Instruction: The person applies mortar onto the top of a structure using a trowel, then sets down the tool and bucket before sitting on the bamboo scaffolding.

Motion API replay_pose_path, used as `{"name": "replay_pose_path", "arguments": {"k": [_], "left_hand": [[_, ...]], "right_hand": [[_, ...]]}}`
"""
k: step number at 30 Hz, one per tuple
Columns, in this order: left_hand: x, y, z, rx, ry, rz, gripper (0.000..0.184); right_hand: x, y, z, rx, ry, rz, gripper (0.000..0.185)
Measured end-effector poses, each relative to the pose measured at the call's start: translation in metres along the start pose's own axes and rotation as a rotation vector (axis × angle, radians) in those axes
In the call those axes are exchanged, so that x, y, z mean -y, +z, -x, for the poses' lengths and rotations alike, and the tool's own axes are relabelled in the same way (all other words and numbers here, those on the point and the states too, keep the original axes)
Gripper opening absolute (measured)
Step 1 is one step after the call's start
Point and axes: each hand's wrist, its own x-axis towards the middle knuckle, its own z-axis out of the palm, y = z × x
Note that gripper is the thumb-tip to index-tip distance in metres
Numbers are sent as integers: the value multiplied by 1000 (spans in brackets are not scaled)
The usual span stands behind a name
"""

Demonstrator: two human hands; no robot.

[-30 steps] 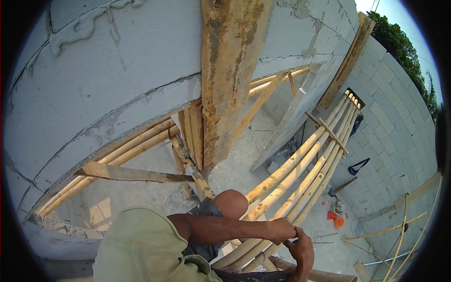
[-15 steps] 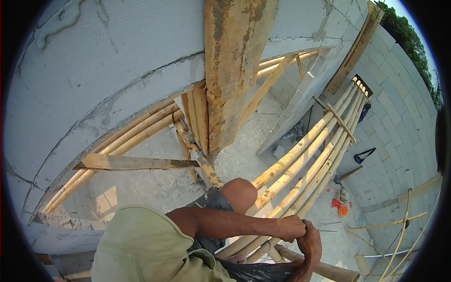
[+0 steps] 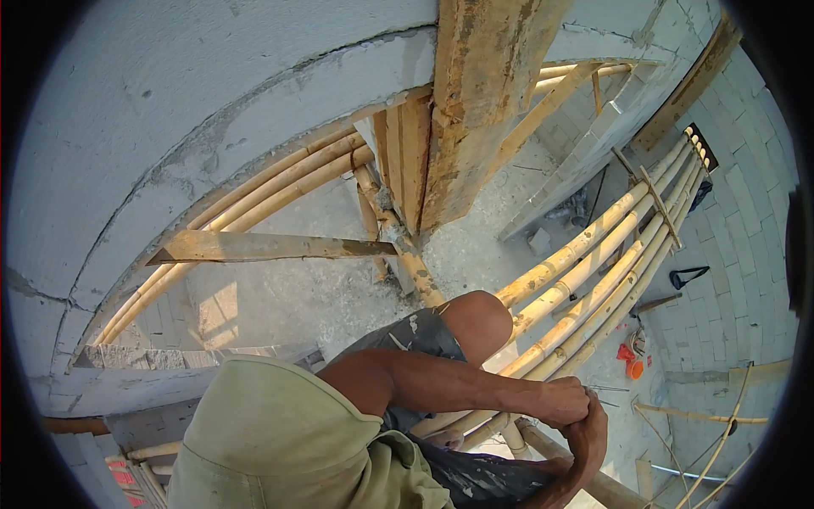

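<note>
My left hand [image 3: 563,402] reaches across from the left, its arm in a green sleeve. Its fingers are closed and meet those of my right hand [image 3: 587,434], which comes up from the lower right, bent at the wrist and closed too. Whatever lies between the fingers, if anything, is hidden. Both hands are above my dark, paint-spotted trousers [image 3: 487,475], near my knees. Just beyond the hands show thin dark rods [image 3: 612,389]; whether they touch the fingers I cannot tell. Long bamboo poles [image 3: 577,280] run beneath me towards the far wall.
A stained wooden plank [image 3: 487,102] stands against the grey block wall [image 3: 203,93] on the left. Wooden braces [image 3: 271,247] and more bamboo [image 3: 314,174] sit below it. Far down on the floor is an orange bucket [image 3: 634,369]. Thin bamboo scaffolding [image 3: 721,433] stands lower right.
My view has shifted, so the wall, plank and poles sit further right and mostly higher. My hands appear further right and remain together, closed.
</note>
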Motion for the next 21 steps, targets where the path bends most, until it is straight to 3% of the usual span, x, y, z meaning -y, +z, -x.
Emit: {"name": "replay_pose_path", "arguments": {"k": [5, 14, 21], "left_hand": [[5, 8, -2, 6, -15, -51, 16], [7, 14, -4, 20, -5, -67, 18], [7, 3, -3, 31, -26, -60, 12]], "right_hand": [[-7, 2, -7, -3, -73, 83, 56], [-4, 4, -10, -2, 27, 4, 56], [3, -2, -7, -1, -21, 81, 60]]}}
